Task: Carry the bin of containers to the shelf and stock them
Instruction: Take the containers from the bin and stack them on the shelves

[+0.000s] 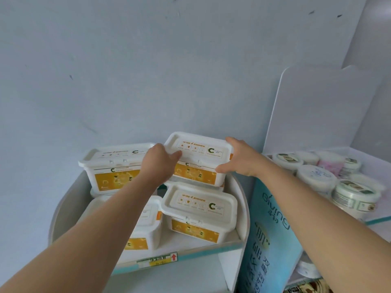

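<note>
- One white container (198,159) with an orange label sits at the back right of the shelf (190,253), raised to second-layer height and slightly tilted.
- Both hands grip it by its ends.
- The left hand (160,163) holds the left end, with the thumb lying along the front edge of the lid and the other fingers hidden behind the box.
- The right hand (239,159) holds the right end, with the thumb pressed under the front right corner and the fingers curled over the far edge of the lid.
- Just below it the rim of another box shows; whether the held one rests on that box cannot be told.
- Three more matching boxes (198,210) are stocked around it: one at the front right, one at the back left on top of another, and one at the front left partly covered by the left forearm.
- A price tag (156,260) with a red arrow is stuck on the shelf's teal front edge.
- A blue printed panel (273,229) stands just right of the shelf.
- Round tubs (315,178) with white lids crowd the next shelf to the right, in front of a white board (317,106).
- A pale, scuffed wall (148,60) rises behind everything.
</note>
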`<state>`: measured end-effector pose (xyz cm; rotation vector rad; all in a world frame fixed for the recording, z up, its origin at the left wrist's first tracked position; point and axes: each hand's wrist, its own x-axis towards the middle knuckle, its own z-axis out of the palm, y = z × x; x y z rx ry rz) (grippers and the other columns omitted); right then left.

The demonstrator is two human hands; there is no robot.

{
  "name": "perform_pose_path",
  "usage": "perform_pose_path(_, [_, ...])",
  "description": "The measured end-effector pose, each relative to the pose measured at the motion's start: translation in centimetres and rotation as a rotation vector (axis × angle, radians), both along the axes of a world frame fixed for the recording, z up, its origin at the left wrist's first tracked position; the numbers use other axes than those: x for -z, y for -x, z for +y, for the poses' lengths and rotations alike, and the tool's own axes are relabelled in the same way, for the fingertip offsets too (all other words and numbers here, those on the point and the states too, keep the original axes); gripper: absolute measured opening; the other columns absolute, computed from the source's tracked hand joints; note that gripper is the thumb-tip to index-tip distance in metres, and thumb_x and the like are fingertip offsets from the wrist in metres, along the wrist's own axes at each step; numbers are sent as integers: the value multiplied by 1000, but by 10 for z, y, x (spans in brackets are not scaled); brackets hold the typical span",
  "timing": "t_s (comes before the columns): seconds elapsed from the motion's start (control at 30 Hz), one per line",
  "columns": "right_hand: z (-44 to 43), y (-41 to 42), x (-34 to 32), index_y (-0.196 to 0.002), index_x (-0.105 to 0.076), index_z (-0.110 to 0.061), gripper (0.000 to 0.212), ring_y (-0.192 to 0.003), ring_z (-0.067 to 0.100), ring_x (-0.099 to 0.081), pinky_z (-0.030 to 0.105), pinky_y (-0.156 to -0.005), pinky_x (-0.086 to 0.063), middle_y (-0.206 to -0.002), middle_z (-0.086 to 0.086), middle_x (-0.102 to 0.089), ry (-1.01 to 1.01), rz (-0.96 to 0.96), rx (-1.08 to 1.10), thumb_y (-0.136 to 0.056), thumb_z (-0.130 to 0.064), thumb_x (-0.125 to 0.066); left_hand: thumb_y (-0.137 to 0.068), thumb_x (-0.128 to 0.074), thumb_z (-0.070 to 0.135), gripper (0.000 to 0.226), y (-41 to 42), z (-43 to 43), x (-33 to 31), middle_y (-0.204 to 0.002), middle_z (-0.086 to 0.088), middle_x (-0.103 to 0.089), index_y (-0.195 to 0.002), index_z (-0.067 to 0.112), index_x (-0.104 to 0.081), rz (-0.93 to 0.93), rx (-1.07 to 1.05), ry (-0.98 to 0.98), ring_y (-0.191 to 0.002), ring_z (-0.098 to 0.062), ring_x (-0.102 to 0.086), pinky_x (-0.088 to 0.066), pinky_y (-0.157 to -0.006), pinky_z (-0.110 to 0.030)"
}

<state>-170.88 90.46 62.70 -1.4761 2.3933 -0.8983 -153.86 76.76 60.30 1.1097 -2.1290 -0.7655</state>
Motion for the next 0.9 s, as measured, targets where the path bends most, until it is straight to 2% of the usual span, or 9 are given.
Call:
perform_pose_path(0.07, [-5,5,4,-114,-48,-21,60,-97,16,-55,24,-64,-45,-115,1,-55,-23,-28,-12,-66,-26,-83,-92,-55,40,36,2,0,1,-83,-9,-66,-103,6,-55,-40,-12,40,-70,-22,-66,-45,-51,-28])
perform_pose_path(0.17, [-8,9,6,-110,-51,-21,53,-95,14,-57,23,-63,-46,-110,-1,-59,-31,-52,-21,-68,-23,-82,-96,-50,40,34,4,3,-2,-76,-6,-61,-95,7,-52,-146,-42,130,-65,-17,-61,-37,-47,-24])
perform_pose_path(0.37, [-17,10,-1,-104,-55,-19,41,-89,9,-57,21,-63,-45,-100,-3,-60,-96,-74,-39,-71,-19,-79,-100,-40,41,34,3,7,-8,-70,-2,-51,-86,10,-48,-372,-84,294,-70,-20,-58,-44,-59,-29])
perform_pose_path(0.47, [-21,9,-2,-107,-56,-17,40,-92,13,-58,23,-65,-47,-105,0,-62,-101,-94,-28,-73,-21,-78,-100,-42,38,35,6,10,-7,-66,-2,-51,-83,9,-50,-367,-52,288,-66,-20,-59,-46,-57,-29])
perform_pose_path(0.6, [-20,6,6,-113,-55,-22,47,-96,14,-58,24,-69,-49,-111,-2,-60,-81,-62,-3,-72,-24,-78,-99,-45,34,37,6,13,-5,-65,-2,-51,-69,14,-42,-297,-42,253,-60,-17,-54,-39,-51,-27])
perform_pose_path(0.67, [-17,1,11,-121,-53,-23,57,-105,18,-54,28,-78,-50,-117,0,-56,-43,31,41,-71,-32,-78,-100,-46,26,27,3,14,-3,-72,-5,-54,-76,14,-48,-316,-19,291,-68,-22,-59,-45,-54,-30])
perform_pose_path(0.73, [-11,-9,13,-133,-48,-20,64,-117,19,-45,31,-90,-43,-126,1,-49,-1,151,74,-76,-34,-75,-99,-46,25,20,0,15,-1,-76,-6,-56,-88,11,-55,-299,-19,305,-69,-23,-59,-46,-53,-29])
perform_pose_path(0.8, [-1,-21,14,-141,-42,-16,66,-124,19,-41,32,-98,-38,-137,2,-44,42,232,76,-84,-33,-69,-99,-45,34,28,-3,20,-1,-76,-4,-55,-99,8,-56,-291,-33,319,-68,-20,-56,-40,-52,-27])
perform_pose_path(0.9, [21,-41,14,-144,-39,-14,61,-131,18,-39,31,-105,-32,-146,0,-40,79,288,69,-90,-32,-62,-98,-42,42,36,-10,37,4,-95,-5,-63,-105,10,-56,-368,-16,496,-83,-23,-59,-43,-65,-31])
